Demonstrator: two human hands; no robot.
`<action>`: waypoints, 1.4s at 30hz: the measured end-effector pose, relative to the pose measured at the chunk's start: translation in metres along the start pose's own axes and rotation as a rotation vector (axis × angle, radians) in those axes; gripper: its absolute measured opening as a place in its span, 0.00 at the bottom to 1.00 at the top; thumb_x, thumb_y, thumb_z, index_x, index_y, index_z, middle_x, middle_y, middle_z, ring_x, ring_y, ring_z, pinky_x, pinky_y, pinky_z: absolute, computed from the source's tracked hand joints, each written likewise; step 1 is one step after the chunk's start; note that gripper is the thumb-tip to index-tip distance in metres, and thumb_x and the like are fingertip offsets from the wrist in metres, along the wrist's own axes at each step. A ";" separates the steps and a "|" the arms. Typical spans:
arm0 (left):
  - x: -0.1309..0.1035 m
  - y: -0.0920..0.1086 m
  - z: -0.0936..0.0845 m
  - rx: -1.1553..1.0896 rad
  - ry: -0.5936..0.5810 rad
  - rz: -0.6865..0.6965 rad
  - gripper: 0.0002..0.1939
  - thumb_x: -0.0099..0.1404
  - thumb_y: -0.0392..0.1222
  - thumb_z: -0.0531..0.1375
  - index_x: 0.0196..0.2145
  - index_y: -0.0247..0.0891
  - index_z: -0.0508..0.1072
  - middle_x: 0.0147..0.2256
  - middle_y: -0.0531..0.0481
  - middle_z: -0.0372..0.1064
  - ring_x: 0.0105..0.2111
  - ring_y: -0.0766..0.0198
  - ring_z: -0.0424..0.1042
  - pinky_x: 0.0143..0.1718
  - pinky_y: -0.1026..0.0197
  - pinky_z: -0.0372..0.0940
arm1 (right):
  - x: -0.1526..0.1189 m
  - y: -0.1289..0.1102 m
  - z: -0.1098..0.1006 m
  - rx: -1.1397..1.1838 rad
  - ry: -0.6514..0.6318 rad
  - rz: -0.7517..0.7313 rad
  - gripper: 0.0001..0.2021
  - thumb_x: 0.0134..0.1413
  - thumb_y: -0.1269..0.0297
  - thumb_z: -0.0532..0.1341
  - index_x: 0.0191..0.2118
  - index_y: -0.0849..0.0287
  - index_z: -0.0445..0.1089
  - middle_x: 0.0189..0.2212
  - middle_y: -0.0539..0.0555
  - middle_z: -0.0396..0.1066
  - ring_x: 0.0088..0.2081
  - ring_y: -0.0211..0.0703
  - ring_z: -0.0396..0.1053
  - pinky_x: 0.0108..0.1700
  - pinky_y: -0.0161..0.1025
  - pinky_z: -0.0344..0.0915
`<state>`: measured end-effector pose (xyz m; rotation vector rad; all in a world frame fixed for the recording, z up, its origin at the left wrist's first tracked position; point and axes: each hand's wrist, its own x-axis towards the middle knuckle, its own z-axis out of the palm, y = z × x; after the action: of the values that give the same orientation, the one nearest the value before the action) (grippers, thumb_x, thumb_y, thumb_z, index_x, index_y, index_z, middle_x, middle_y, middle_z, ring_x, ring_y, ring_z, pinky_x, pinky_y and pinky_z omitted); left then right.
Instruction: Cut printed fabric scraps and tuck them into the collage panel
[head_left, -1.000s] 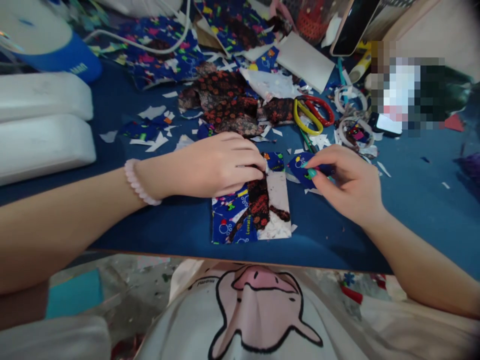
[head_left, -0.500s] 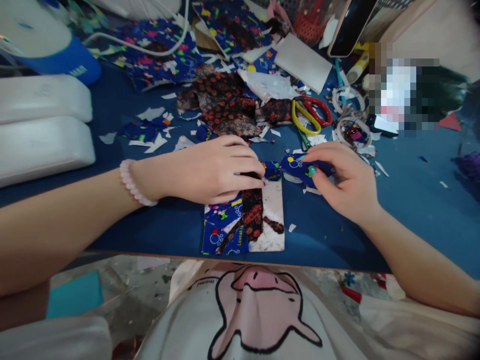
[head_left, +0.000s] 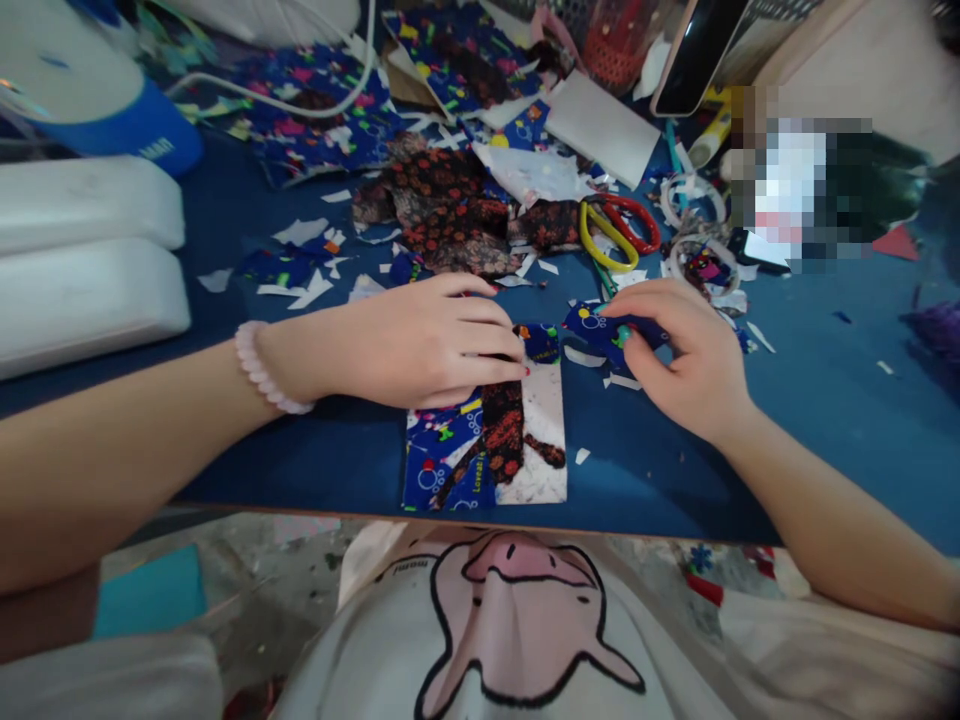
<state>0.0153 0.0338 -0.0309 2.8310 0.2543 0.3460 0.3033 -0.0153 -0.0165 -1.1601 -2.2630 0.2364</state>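
A small white card lies near the table's front edge. Glued-looking pieces of blue patterned fabric cover its left side, and a strip of dark floral fabric runs down its middle. My left hand rests palm down across the upper part of the card, fingers stretched out and slightly apart, hiding what is beneath. Just right of the card's top corner, my right hand pinches a blue patterned fabric scrap between thumb and fingers. Another blue piece covers the card's upper right corner.
Behind my hands lie crumpled dark floral fabric, red-and-yellow-handled scissors, a blank white card and tape rolls. White cases stand at left. A phone leans at the back right. Paper scraps litter the table.
A narrow gap now shows between the scrap in my right hand and the blue piece at the card's corner. Both hands stay almost where they were.
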 end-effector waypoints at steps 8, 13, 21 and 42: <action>-0.001 0.000 0.000 0.005 0.015 0.013 0.16 0.72 0.41 0.52 0.48 0.51 0.78 0.50 0.52 0.79 0.52 0.55 0.75 0.66 0.47 0.56 | 0.000 0.006 0.003 -0.067 0.011 -0.062 0.18 0.58 0.77 0.55 0.48 0.51 0.73 0.45 0.56 0.76 0.49 0.52 0.75 0.53 0.53 0.73; -0.001 0.001 0.000 0.006 0.060 0.040 0.14 0.70 0.40 0.55 0.46 0.53 0.79 0.50 0.54 0.79 0.50 0.56 0.76 0.67 0.49 0.56 | 0.000 0.010 0.005 -0.076 -0.016 -0.069 0.18 0.59 0.76 0.55 0.50 0.52 0.73 0.46 0.57 0.76 0.51 0.53 0.74 0.54 0.55 0.72; 0.001 0.004 -0.003 0.079 -0.016 0.024 0.16 0.74 0.42 0.50 0.45 0.49 0.79 0.48 0.53 0.80 0.50 0.57 0.76 0.67 0.47 0.55 | -0.002 0.011 0.008 -0.070 -0.054 -0.083 0.17 0.60 0.74 0.55 0.50 0.54 0.72 0.48 0.59 0.76 0.51 0.52 0.74 0.53 0.53 0.72; 0.001 0.006 -0.004 0.139 0.027 0.101 0.18 0.76 0.41 0.49 0.46 0.44 0.79 0.49 0.48 0.79 0.51 0.56 0.75 0.62 0.48 0.58 | -0.002 0.009 0.011 -0.145 -0.010 -0.211 0.19 0.63 0.76 0.53 0.57 0.60 0.69 0.51 0.64 0.74 0.54 0.52 0.73 0.56 0.50 0.73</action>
<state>0.0163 0.0299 -0.0251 2.9847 0.1458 0.4023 0.3045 -0.0104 -0.0297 -0.9817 -2.4227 -0.0050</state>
